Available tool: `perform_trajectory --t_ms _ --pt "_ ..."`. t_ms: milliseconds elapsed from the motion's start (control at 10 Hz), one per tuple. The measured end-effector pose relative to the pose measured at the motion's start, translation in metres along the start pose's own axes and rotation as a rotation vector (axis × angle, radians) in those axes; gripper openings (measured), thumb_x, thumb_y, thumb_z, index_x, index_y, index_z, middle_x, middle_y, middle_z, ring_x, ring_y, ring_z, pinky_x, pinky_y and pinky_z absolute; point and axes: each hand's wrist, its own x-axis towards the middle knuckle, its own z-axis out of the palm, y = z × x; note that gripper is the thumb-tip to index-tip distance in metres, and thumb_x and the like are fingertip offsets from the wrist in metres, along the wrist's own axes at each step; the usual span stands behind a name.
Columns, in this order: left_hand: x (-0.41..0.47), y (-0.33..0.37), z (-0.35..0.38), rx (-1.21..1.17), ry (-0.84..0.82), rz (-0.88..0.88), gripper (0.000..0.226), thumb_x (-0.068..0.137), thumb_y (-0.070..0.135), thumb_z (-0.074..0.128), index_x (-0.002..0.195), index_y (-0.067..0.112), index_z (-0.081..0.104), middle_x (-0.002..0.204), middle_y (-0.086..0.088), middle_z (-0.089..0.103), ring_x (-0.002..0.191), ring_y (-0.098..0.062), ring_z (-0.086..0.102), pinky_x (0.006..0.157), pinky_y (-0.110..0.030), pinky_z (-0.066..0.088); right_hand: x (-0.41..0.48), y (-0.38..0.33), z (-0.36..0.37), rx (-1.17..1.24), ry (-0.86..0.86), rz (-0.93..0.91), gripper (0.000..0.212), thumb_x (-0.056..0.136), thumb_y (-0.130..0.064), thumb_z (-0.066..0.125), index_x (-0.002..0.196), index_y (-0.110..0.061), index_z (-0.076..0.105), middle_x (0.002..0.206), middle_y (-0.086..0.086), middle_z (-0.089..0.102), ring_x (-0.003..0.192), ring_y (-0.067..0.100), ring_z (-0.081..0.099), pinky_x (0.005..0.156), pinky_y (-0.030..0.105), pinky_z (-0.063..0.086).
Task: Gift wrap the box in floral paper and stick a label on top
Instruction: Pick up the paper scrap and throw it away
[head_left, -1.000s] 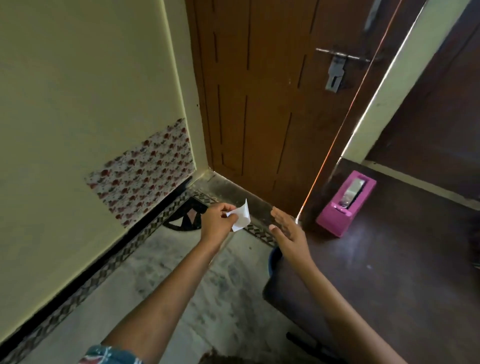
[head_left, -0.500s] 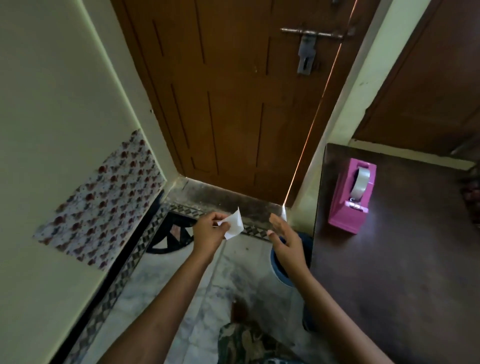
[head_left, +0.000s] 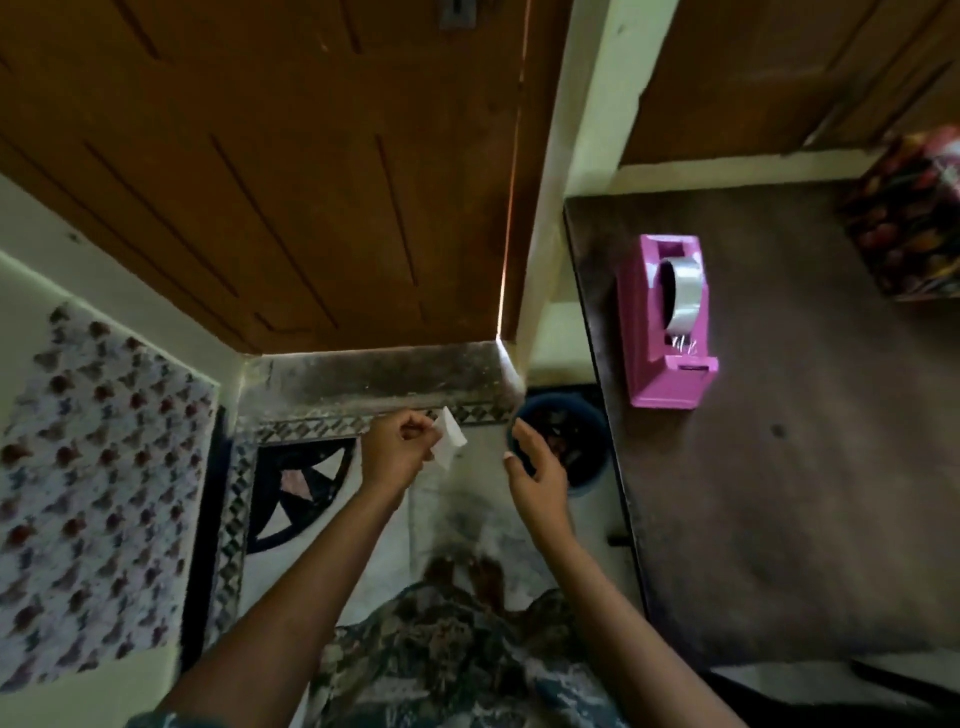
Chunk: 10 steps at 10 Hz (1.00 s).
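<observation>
- View has tipped further down than half a second ago: the door (head_left: 311, 182) latch is nearly cut off at the top, and the person's patterned clothing (head_left: 441, 654) and feet show at the bottom.
- Wrapped box (head_left: 906, 218) has come into view; it sits on the far right part of the dark table (head_left: 805, 493), cut by the frame edge, well apart from both hands. Dark floral wrap, blurred. Its long axis can't be told with part of it out of frame.
- Left hand (head_left: 400, 452) still pinches the white paper piece (head_left: 451, 440), thumb and fingers curled round its left edge, same grip as before.
- Paper piece is held in the air above the floor, near the door sill. Long axis runs roughly near-to-far in the view, slightly slanted; free side sticks out right, toward the right hand. Whether it is the label can't be told.
- Right hand (head_left: 537, 467) holds nothing, fingers loose and lightly bent, thumb apart. It now hangs in front of the blue bin (head_left: 587, 467), just left of the table edge; not touching the paper.
- Pink tape dispenser (head_left: 667, 322) on the table's left part, long axis near-to-far, cutter end toward the person.
- Floral-patterned sheet (head_left: 98, 493) is flat on the left wall.
</observation>
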Motion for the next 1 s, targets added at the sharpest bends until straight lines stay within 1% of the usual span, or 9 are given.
perform_trajectory --t_ms 200,300,400,500,600,700,800,900,1000 --pt "0.081 -0.024 0.032 0.099 -0.186 -0.022 0.013 0.085 0.003 0.063 0.075 0.011 0.063 0.083 -0.012 0.066 0.066 -0.017 0.062 0.073 -0.036 0.057 0.040 0.037 0.014 0.025 0.182 0.121 0.043 0.092 -0.007 0.055 0.134 -0.013 0.048 0.135 -0.001 0.051 0.127 0.015 0.045 0.104 0.029 0.039" --pt "0.131 -0.056 0.067 0.197 -0.235 0.034 0.005 0.083 0.005 0.065 0.080 0.006 0.069 0.082 -0.011 0.068 0.075 -0.023 0.064 0.076 -0.035 0.055 0.069 0.075 0.024 0.021 0.233 0.126 0.041 0.091 -0.006 0.056 0.131 -0.016 0.051 0.129 -0.008 0.050 0.126 0.015 0.046 0.104 0.035 0.041" --pt "0.185 -0.097 0.114 0.294 -0.271 0.076 0.007 0.081 0.009 0.067 0.082 0.003 0.070 0.085 -0.012 0.070 0.081 -0.025 0.066 0.074 -0.030 0.053 0.105 0.124 0.033 0.019 0.313 0.127 0.039 0.090 -0.004 0.057 0.127 -0.015 0.054 0.130 -0.004 0.052 0.125 0.017 0.047 0.099 0.021 0.039" --pt "0.243 -0.155 0.178 0.404 -0.301 0.128 0.012 0.082 0.013 0.064 0.087 0.003 0.068 0.092 -0.014 0.070 0.091 -0.029 0.064 0.072 -0.024 0.042 0.147 0.191 0.037 -0.029 0.370 0.108 0.041 0.089 -0.001 0.058 0.129 -0.008 0.054 0.129 -0.001 0.053 0.125 0.019 0.048 0.096 0.023 0.042" --pt "0.286 -0.203 0.235 0.469 -0.301 0.206 0.018 0.084 0.015 0.057 0.085 0.001 0.068 0.095 -0.016 0.069 0.093 -0.031 0.061 0.067 -0.026 0.031 0.180 0.251 0.037 -0.060 0.400 0.106 0.042 0.087 -0.009 0.059 0.128 -0.004 0.054 0.132 0.007 0.054 0.123 0.022 0.050 0.101 0.035 0.044" --pt "0.318 -0.248 0.289 0.480 -0.366 0.312 0.020 0.084 0.010 0.051 0.077 -0.001 0.066 0.084 -0.018 0.067 0.084 -0.031 0.062 0.065 -0.027 0.035 0.210 0.303 0.037 -0.095 0.421 0.111 0.050 0.081 -0.021 0.053 0.129 -0.008 0.055 0.123 -0.001 0.056 0.116 0.017 0.053 0.096 0.031 0.046" --pt "0.335 -0.276 0.329 0.612 -0.496 0.515 0.013 0.086 0.005 0.050 0.074 0.006 0.057 0.074 -0.011 0.057 0.083 -0.031 0.060 0.067 -0.030 0.037 0.233 0.344 0.036 -0.058 0.423 0.163 0.051 0.080 -0.024 0.051 0.131 -0.019 0.054 0.130 0.001 0.056 0.121 0.017 0.051 0.101 0.034 0.044" --pt "0.343 -0.283 0.359 0.861 -0.758 0.607 0.018 0.090 0.013 0.052 0.097 0.000 0.061 0.101 -0.016 0.060 0.102 -0.030 0.056 0.083 -0.032 0.041 0.247 0.372 0.033 -0.066 0.435 0.174 0.050 0.078 -0.027 0.051 0.128 -0.023 0.055 0.130 0.001 0.056 0.121 0.015 0.051 0.102 0.042 0.044" --pt "0.343 -0.291 0.374 0.998 -0.854 0.567 0.029 0.090 0.015 0.055 0.113 -0.001 0.058 0.116 -0.018 0.059 0.110 -0.032 0.055 0.092 -0.036 0.044 0.244 0.382 0.032 -0.043 0.451 0.161 0.045 0.079 -0.029 0.053 0.124 -0.029 0.055 0.129 0.000 0.056 0.122 0.014 0.051 0.102 0.040 0.044"
